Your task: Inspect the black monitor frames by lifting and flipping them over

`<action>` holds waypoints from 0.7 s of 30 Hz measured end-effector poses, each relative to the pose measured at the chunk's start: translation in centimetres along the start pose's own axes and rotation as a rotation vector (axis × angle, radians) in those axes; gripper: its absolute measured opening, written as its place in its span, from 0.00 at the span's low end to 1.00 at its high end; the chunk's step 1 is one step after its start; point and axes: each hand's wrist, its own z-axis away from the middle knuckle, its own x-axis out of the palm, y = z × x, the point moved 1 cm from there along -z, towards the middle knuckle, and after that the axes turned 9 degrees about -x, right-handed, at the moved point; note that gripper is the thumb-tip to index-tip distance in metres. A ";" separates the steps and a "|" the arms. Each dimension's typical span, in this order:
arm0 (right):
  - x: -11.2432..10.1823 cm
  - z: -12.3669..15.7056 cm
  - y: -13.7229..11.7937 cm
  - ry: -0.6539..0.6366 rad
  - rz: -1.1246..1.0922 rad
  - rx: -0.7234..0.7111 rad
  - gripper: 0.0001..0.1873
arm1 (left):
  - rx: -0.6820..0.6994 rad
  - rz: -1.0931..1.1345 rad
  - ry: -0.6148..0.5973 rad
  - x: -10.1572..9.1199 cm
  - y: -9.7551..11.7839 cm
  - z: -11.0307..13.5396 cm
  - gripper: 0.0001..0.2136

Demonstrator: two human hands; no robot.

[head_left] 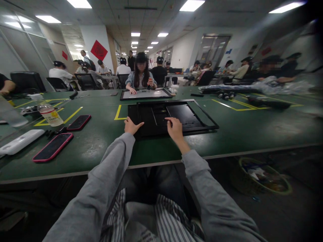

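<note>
A flat black panel with raised frames [174, 116] lies on the green table [239, 131] in front of me. At the panel's near left corner rests my left hand [131, 127], thumb spread and fingers stretched, holding nothing. My right hand [174, 127] lies on the panel's middle with fingers curled down onto the surface; whether they pinch anything is hidden. Grey sleeves cover both my arms.
Two red-cased phones [52, 147] [79, 122], a white flat device [21, 141] and a plastic bottle [49, 114] lie at left. A person across the table works on a framed panel [145, 94]. A basket [264, 176] sits on the floor at right. Yellow tape marks the table.
</note>
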 end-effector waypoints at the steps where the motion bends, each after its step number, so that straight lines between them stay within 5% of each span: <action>1: 0.4 0.2 -0.5 -0.052 0.005 0.006 0.19 | 0.030 0.042 -0.023 1.5 1.5 0.8 0.55; 6: 0.5 1.2 0.4 -0.248 0.180 0.112 0.24 | 0.295 0.285 -0.362 8.1 7.4 5.2 0.41; 11: -1.4 1.4 4.7 -0.211 0.403 0.299 0.24 | 0.508 0.353 -0.749 12.1 8.7 8.3 0.36; 15: -2.1 1.6 6.2 -0.222 0.402 0.310 0.21 | 0.538 0.399 -0.773 12.9 8.6 8.3 0.29; 21: -1.6 1.7 6.1 -0.213 0.416 0.303 0.19 | 0.313 0.439 -0.655 13.0 9.8 7.7 0.27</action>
